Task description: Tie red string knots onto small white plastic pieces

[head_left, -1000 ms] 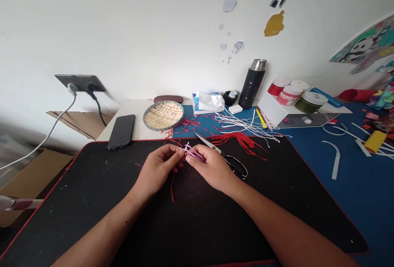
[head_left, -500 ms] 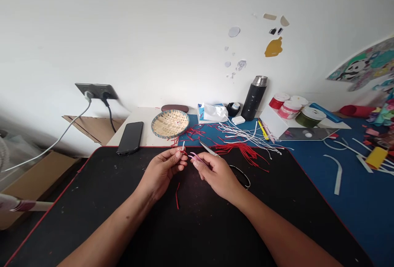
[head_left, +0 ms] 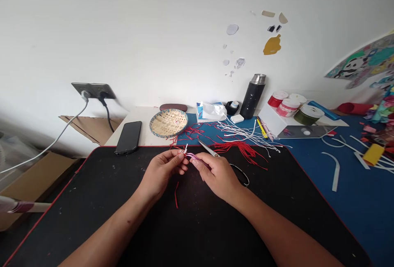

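Note:
Pinched between the thumb and fingers of my left hand [head_left: 168, 168] is a small piece of knotted red and white cord [head_left: 185, 151], with a white end pointing up. My right hand [head_left: 215, 172] is closed on pink-purple tweezers [head_left: 198, 160] with curved tips. Those tips touch or nearly touch the cord; the fingers partly hide the contact. Scissors [head_left: 207, 148] lie on the mat behind my right hand, which covers part of them. A short red cord piece [head_left: 176, 195] rests on the black mat [head_left: 197, 234] below my hands.
Behind the mat are a phone [head_left: 128, 136], a woven basket [head_left: 168, 124], a tissue box [head_left: 211, 112] and a black thermos [head_left: 253, 96]. White cords [head_left: 249, 133] and red cords [head_left: 241, 151] spread toward the right. Paint jars [head_left: 308, 114] stand on a white box.
The tweezers' tips, apart from the cord before, have moved left to it and come together. My left hand keeps its pinch. The whole view has shifted slightly.

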Tool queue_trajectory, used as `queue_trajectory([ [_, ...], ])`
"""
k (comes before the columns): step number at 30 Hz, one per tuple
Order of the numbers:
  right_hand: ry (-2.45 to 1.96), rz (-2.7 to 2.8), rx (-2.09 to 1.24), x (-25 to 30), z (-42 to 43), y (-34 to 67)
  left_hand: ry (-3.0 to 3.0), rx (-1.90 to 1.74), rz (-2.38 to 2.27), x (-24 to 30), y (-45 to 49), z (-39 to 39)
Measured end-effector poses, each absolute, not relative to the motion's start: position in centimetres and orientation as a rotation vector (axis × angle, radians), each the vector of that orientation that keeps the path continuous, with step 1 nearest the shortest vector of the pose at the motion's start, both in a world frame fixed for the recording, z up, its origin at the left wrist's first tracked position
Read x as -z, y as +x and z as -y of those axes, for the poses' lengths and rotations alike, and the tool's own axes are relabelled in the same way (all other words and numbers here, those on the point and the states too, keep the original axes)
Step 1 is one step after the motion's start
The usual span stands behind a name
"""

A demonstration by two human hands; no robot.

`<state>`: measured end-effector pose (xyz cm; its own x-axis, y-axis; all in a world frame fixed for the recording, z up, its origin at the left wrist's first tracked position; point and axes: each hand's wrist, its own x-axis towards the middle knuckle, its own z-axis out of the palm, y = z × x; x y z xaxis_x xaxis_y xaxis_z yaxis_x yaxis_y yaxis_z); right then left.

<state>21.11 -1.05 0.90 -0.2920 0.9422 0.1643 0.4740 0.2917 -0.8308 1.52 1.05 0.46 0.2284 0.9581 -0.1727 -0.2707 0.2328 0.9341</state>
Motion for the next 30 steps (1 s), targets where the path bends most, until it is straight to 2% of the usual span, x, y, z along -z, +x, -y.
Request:
queue_trajectory([
  [30, -1.361, 2.083, -0.636, -0.66, 0.84, 21.31, 1.255, -0.968, -1.092, -0.68, 1.39, -0.83],
])
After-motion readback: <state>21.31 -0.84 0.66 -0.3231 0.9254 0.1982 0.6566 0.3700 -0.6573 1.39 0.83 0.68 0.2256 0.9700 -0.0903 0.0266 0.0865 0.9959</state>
